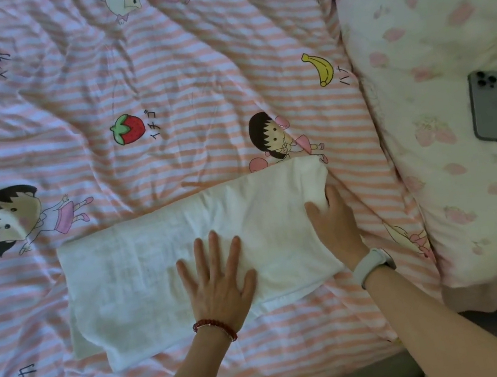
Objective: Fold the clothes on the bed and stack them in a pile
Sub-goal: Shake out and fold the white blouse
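White garment (167,262), folded into a long strip, lies on the striped bed cover (91,93). Left hand (216,285) presses it flat, fingers spread; right hand (334,223) pinches its right end (a phone (495,106) rests on the pillow (430,23)).

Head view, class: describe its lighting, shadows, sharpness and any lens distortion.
Head view: soft, even, rather dim light with a pink cast; only faint shadows under the left hand and right hand; the white cloth looks washed out, its weave blurred; no glare on the phone; wide-angle bending shows in the quilt stripes toward the edges.
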A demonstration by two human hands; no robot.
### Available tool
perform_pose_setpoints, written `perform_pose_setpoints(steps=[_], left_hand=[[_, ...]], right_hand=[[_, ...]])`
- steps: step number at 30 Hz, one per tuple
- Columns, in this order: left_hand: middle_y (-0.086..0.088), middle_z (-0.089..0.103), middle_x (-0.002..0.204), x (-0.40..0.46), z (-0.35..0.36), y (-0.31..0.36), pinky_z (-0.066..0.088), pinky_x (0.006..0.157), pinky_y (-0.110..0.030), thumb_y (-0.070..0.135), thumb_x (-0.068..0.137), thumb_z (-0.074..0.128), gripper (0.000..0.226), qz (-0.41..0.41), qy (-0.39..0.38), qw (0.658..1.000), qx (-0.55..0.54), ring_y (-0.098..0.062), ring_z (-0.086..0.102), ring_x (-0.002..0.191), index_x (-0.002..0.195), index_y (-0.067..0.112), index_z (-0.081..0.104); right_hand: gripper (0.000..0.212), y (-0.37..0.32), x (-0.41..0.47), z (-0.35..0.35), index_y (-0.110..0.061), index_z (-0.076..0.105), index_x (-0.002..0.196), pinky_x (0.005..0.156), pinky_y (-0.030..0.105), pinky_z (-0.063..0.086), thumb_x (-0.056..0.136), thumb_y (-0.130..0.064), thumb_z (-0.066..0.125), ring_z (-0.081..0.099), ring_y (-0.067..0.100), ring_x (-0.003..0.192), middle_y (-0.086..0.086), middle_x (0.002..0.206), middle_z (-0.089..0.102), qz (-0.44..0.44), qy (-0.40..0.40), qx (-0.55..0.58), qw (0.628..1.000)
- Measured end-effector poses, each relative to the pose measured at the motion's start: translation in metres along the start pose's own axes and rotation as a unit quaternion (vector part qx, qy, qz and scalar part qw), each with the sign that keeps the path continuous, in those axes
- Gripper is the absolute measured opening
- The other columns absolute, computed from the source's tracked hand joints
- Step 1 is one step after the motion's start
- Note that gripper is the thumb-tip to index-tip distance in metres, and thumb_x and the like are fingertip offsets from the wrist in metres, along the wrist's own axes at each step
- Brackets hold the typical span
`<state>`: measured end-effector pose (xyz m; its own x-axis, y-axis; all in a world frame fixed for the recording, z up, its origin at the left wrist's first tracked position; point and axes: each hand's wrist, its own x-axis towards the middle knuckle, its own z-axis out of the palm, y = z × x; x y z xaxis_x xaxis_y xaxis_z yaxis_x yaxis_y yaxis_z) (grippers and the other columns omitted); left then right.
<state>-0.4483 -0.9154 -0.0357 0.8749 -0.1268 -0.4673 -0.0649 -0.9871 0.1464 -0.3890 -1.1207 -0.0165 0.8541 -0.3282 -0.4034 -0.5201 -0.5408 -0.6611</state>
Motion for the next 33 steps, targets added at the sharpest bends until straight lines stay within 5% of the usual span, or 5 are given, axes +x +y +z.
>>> perform_pose_setpoints(steps=[9,14,23,27,33], left_hand=[[-0.01,0.024,0.152,0.0,0.007,0.001,0.011,0.107,-0.063,0.058,0.082,0.021,0.067,-0.012,0.006,1.0,-0.002,-0.036,0.019,0.14,0.142,0.03,0.032],[-0.006,0.011,0.156,0.001,0.008,0.0,-0.001,0.11,-0.059,0.061,0.08,0.013,0.071,-0.019,0.005,1.0,-0.013,-0.032,0.005,0.143,0.145,0.033,0.022],[-0.005,0.006,0.157,0.002,0.009,0.0,-0.006,0.11,-0.056,0.062,0.084,0.02,0.068,-0.014,0.01,1.0,-0.016,-0.031,0.0,0.144,0.146,0.035,0.017],[0.0,-0.007,0.157,0.001,0.009,-0.002,-0.009,0.111,-0.054,0.059,0.089,0.034,0.066,-0.016,-0.012,1.0,-0.024,-0.027,-0.011,0.144,0.146,0.039,0.007],[0.002,0.018,0.154,-0.005,-0.019,-0.011,0.003,0.116,-0.04,0.036,0.093,0.049,0.049,-0.012,0.03,0.969,-0.246,-0.016,0.009,0.144,0.14,0.028,0.037]], right_hand=[[0.034,-0.004,-0.031,0.011,-0.004,0.064,0.108,0.086,0.043,0.048,0.075,0.005,0.061,0.058,0.035,0.101,0.014,0.117,0.06,-0.267,-0.061,-0.108,0.956],[0.027,-0.003,-0.028,0.01,0.0,0.062,0.104,0.092,0.01,0.036,0.08,0.01,0.057,0.057,0.025,0.099,0.012,0.107,0.06,-0.204,-0.014,0.022,0.979],[0.015,0.001,-0.002,-0.009,-0.013,0.051,0.098,0.062,0.028,0.047,0.085,-0.015,0.057,0.055,0.015,0.072,0.0,0.087,0.058,0.174,0.014,0.143,0.974],[0.023,-0.003,-0.012,-0.018,0.01,0.053,0.088,0.061,0.033,0.039,0.083,-0.012,0.058,0.046,0.022,0.066,0.012,0.074,0.051,0.126,0.012,0.146,0.981],[0.02,-0.057,-0.049,-0.014,-0.03,0.049,0.075,0.046,0.015,0.032,0.088,-0.016,0.055,0.043,0.003,0.05,-0.018,0.055,0.051,-0.067,-0.027,0.065,0.995]])
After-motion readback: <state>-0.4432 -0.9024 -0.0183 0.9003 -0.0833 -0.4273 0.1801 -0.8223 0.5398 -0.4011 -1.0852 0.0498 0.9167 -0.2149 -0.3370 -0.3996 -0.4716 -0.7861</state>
